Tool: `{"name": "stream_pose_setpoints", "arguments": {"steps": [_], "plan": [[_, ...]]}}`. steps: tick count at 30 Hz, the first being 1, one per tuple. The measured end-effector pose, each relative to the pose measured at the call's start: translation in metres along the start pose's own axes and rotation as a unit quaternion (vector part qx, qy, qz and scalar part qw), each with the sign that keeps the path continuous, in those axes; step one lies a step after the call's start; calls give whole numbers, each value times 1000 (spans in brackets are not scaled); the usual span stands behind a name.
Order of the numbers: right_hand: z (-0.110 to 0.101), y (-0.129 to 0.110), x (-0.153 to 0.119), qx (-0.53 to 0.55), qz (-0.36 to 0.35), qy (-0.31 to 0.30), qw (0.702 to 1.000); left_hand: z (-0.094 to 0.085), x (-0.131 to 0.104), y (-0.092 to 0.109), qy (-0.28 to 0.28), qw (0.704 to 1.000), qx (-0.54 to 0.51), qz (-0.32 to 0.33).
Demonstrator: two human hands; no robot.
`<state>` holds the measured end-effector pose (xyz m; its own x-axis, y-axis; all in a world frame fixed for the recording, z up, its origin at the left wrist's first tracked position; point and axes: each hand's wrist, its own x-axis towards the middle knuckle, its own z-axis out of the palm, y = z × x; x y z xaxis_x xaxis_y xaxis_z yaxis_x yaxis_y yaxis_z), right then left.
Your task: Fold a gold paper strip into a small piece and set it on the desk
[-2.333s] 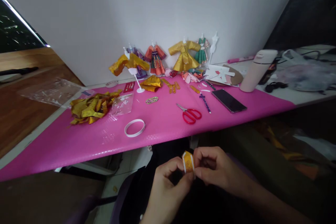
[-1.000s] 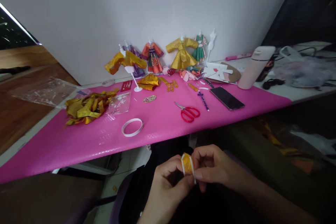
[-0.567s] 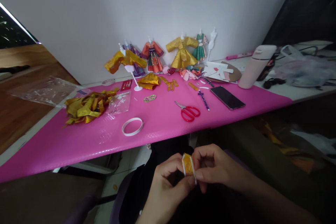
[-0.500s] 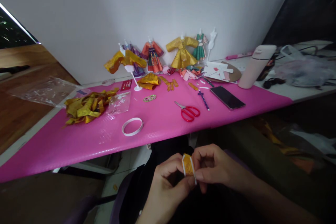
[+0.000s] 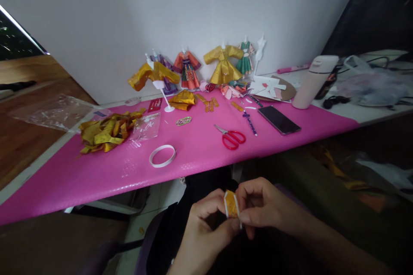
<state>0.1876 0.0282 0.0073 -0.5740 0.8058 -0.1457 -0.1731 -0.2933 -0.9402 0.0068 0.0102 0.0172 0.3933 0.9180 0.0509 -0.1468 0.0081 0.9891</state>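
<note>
A small golden piece with white edges [image 5: 231, 205] is held over my lap, in front of the table edge. My left hand [image 5: 208, 223] pinches it from the left, thumb below and fingers behind. On its right edge, the thumb and forefinger of my right hand [image 5: 263, 204] are closed. Red-handled scissors [image 5: 232, 138] lie on the pink table cover [image 5: 193, 146] beyond my hands. Left of them rests a white ring [image 5: 162, 156]. A pile of golden strips [image 5: 108, 131] lies farther left.
Small mannequins stand along the wall, one in a golden dress [image 5: 223, 64], one in an orange robe [image 5: 187, 68]. A phone [image 5: 279, 120], a pen [image 5: 249, 123], a bottle [image 5: 314, 81] and a plastic bag [image 5: 371, 81] are on the right.
</note>
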Motion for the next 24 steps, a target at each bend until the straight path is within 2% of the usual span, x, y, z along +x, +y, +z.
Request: {"name": "stream_pose_setpoints", "arguments": {"steps": [18,21,24], "plan": [[-1,2,3,-31,-2,-3,1000,-2,2,0,2,1000,13,-4],[-1,-2,1,-61,-35,29,997,-3,2,-1,20,999,35,4],[1,-9,-5,-124,-105,102,981,-4,1,-2,49,997,61,17]]}}
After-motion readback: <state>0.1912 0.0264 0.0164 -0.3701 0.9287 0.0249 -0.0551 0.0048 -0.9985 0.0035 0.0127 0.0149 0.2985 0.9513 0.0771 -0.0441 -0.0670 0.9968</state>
